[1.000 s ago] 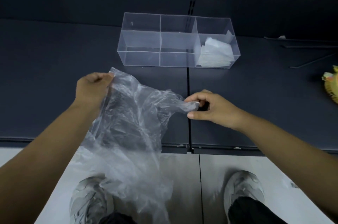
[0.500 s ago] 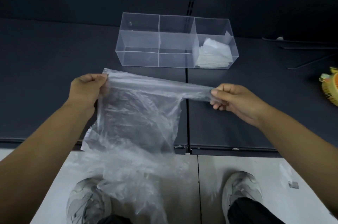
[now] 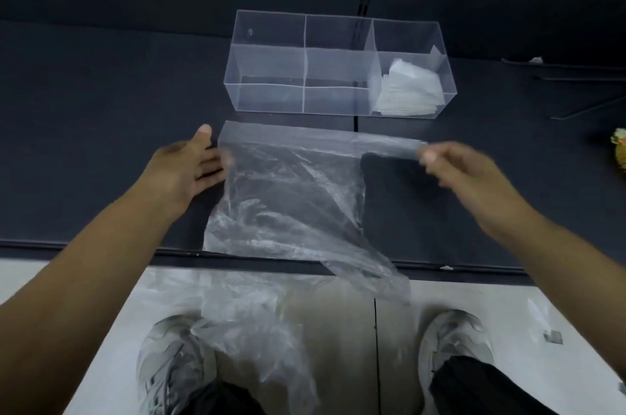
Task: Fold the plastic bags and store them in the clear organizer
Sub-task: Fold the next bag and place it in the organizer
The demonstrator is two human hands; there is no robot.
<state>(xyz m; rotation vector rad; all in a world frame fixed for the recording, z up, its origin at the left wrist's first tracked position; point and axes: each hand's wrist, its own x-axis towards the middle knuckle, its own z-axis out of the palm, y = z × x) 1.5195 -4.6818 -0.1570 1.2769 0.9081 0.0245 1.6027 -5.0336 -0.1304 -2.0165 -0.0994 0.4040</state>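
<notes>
Right hand (image 3: 454, 167), motion-blurred: grip pinched on the right end of the plastic bag's (image 3: 288, 191) top strip, fingers curled. Left hand (image 3: 183, 170): grip spread, fingers straight, tips touching the bag's left edge. The bag lies flat on the dark worktop (image 3: 101, 109) just in front of the clear organizer (image 3: 271, 65), its lower part hanging over the near edge. The organizer's right compartment holds folded bags (image 3: 410, 89).

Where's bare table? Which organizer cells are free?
Bare table left of the left hand and clear organizer, and between the right hand and the yellow object. Organizer's left and middle cells empty; right cell holds folded bags. Crowded: centre, under the plastic bag.
</notes>
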